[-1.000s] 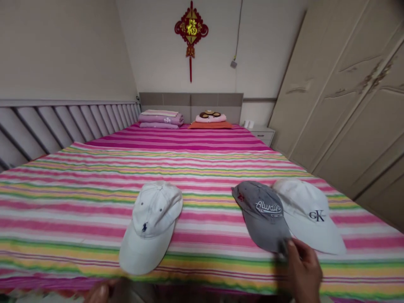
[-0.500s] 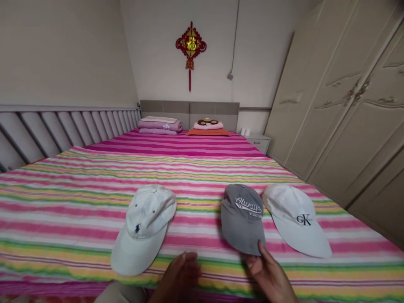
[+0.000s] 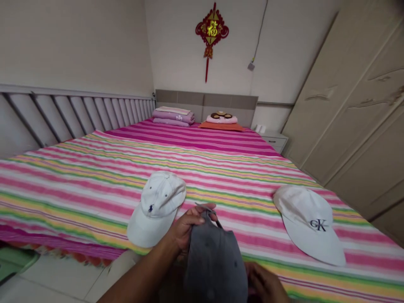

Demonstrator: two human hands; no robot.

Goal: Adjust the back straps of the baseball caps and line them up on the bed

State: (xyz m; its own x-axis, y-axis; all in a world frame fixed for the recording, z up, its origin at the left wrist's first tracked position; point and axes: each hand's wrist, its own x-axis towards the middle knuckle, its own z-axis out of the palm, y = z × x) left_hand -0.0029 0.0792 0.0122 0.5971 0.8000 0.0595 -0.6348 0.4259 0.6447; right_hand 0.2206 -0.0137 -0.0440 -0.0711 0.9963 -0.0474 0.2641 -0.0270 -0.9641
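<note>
While L hand (image 3: 185,230) clenches the grey cap (image 3: 216,269) by its back strap, R hand (image 3: 263,284) has fingers at the lower edge, grip unclear; cap's above the striped bed (image 3: 94,168), btwn white Polo-pony cap (image 3: 156,208) & white CK cap (image 3: 311,225).

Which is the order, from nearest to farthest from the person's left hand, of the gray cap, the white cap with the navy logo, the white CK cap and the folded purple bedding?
From the left hand:
1. gray baseball cap: gripped in that hand, at the bed's near edge.
2. white cap with navy logo: on the bed, just left of the hand.
3. white CK cap: on the bed, to the right.
4. folded purple bedding: far end of the bed, by the headboard.
</note>
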